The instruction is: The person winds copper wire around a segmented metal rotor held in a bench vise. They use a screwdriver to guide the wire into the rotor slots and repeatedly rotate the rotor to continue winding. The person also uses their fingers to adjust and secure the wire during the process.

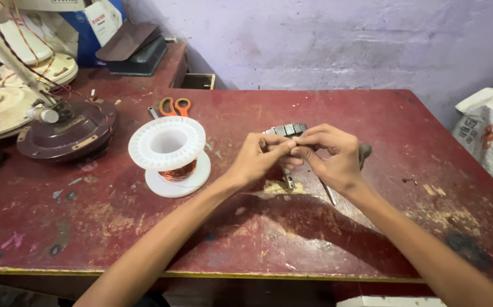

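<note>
Pinching hands (296,153), stator (285,130) lying crosswise

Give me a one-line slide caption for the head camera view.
Both hands, left and right, pinch a metal core beside a copper wire spool on a red table.

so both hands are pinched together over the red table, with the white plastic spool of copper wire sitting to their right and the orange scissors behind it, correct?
Not quite: the white plastic spool of copper wire sits to the left of the hands, not the right. The head view shows the left hand and right hand pinched together over the worn red wooden table, with the orange-handled scissors behind the spool.
</note>
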